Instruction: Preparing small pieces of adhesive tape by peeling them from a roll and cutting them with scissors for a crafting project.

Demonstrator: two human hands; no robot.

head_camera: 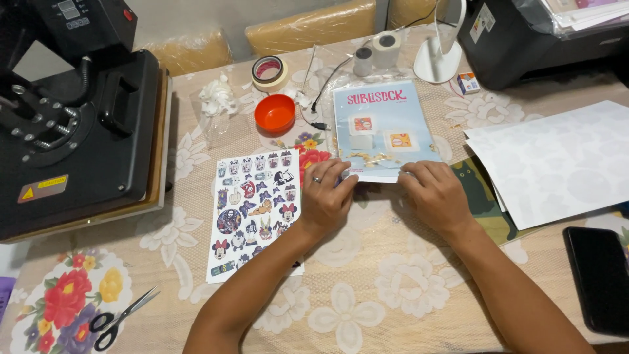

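Floral tablecloth [367, 288], left hand [325, 196], right hand [436, 193] pinching blue packet [380, 128] edge

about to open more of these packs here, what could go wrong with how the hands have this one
Both hands, left and right, pinch the near edge of the light blue pack. Pulling hard might tear it unevenly or crease the sheets inside. A sudden give could send the left hand onto the sticker sheet beside it and shift it, or jolt the pack back toward the orange bowl and the cable just behind it.
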